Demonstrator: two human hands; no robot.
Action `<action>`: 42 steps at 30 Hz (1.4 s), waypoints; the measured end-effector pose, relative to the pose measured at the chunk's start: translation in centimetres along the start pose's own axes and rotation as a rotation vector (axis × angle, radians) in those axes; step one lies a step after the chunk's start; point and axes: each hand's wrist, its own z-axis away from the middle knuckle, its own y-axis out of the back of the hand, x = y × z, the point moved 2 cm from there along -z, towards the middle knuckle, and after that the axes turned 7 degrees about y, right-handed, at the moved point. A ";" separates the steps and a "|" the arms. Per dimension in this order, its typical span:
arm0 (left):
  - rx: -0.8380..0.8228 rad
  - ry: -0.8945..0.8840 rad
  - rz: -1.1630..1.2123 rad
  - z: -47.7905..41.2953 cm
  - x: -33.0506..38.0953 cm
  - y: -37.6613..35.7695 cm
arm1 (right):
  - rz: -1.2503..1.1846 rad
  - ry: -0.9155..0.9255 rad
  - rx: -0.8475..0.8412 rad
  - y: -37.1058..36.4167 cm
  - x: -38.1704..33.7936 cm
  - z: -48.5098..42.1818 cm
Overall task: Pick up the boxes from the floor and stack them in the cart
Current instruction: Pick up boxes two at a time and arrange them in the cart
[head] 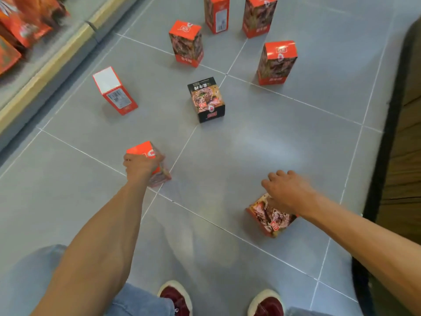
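Observation:
My left hand (140,165) grips the top of a red box (159,175) standing on the grey tile floor, fingers curled over it. My right hand (288,191) reaches down onto another red box (270,218) that tilts on the floor; its fingers curl over the box's top edge. Several more boxes stand farther off: a black one (206,99) in the middle, a red one with a white top (115,91) to the left, and red ones (185,43) (276,62) behind. No cart shows in view.
A shelf base (45,71) with red packages (20,26) runs along the left. A dark-edged wooden panel (407,133) stands at the right. My two red shoes (176,297) (266,303) are at the bottom. Two more red boxes (216,13) (259,15) stand at the far end.

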 end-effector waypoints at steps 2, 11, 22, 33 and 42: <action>0.035 -0.003 -0.020 -0.2 -0.2 -0.2 | -0.006 -0.005 -0.022 -0.4 0.2 0.5; -0.007 -0.310 -0.283 2.6 1.0 0.8 | 0.043 0.093 -0.057 -3.3 1.0 -0.6; -0.148 -0.695 -0.504 9.7 2.9 2.3 | 0.094 0.265 -0.036 -10.0 0.0 -1.9; -0.338 -0.757 -0.489 14.0 4.5 4.6 | 0.203 0.273 -0.113 -11.4 0.0 -3.4; -0.258 -0.765 -0.514 16.0 5.0 11.4 | 0.049 0.096 0.071 -2.1 -0.9 -0.7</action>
